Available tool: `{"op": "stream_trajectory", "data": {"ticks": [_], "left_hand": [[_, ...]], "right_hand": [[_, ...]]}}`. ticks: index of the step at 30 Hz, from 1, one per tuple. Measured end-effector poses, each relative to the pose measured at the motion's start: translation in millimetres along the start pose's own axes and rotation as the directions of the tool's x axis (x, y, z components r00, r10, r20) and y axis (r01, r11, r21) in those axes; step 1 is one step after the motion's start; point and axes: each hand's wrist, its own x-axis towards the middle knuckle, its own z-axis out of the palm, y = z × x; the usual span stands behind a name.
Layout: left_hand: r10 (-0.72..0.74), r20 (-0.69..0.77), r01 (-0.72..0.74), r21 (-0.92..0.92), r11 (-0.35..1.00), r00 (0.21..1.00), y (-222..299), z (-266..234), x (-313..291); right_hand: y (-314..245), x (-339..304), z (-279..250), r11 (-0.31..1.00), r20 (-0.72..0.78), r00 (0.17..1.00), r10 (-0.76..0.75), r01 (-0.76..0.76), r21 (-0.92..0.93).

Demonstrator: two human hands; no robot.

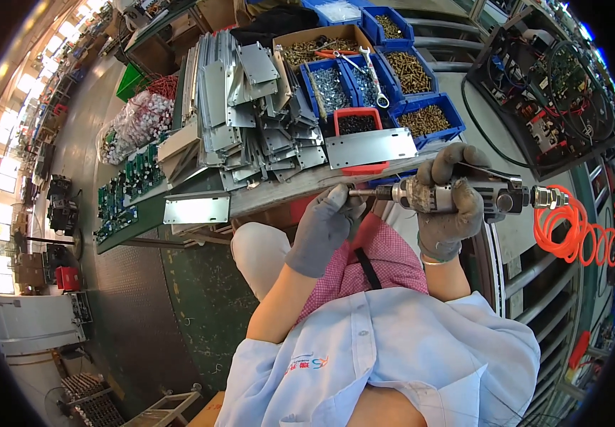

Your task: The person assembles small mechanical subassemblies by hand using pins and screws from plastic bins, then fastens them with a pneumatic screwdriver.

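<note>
Clearly, we had a hand-held driver [505, 199] before us, lying nearly level in front of our lap, just off the near edge of the workbench [279, 192]. Our right hand [444, 229], in a soiled grey glove, wrapped its fingers around the driver's body. Our left hand [325, 226], gloved too, pinched the end of the thin bit [373, 192] between thumb and bent fingers; we could not tell whether a screw sat inside that pinch. At the driver's other end stood a metal fitting [551, 198], and an orange coiled hose [571, 231] hung just beside it.

Beyond our hands, a flat silver plate [371, 148] lay partly across a red tray [357, 112] of dark screws. Blue bins [441, 137] of brass-coloured and silvery hardware stood around that, with a wrench [376, 84] resting over two of them. To their left we had a heap of metal brackets [247, 107], and another plate [195, 209] at the bench's edge. Farther left lay green circuit boards [133, 178] and a clear bag [140, 122] of white parts. Well to our right stood an open, wired chassis [546, 107].
</note>
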Motion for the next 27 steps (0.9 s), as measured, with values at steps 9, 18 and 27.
{"op": "stream_trajectory", "data": {"ticks": [9, 18, 27], "left_hand": [[0.225, -0.086, -0.192, 0.289, 0.938, 0.971, -4.9, 12.7, -5.9], [0.541, 0.425, -0.292, 0.902, -0.318, 0.726, 10.1, 27.1, 19.2], [0.37, 0.554, -0.11, 0.651, -0.751, 0.746, 11.7, 0.4, 87.4]], "right_hand": [[1.7, -4.5, -4.0, 1.0, -0.104, 0.994, 0.022, -0.023, -0.004], [10.7, 11.7, -16.5, 0.986, -0.253, 0.968, -0.007, -0.035, -0.161], [56.0, 41.6, -61.7, 0.886, -0.317, 0.948, -0.032, -0.12, -0.448]]}}
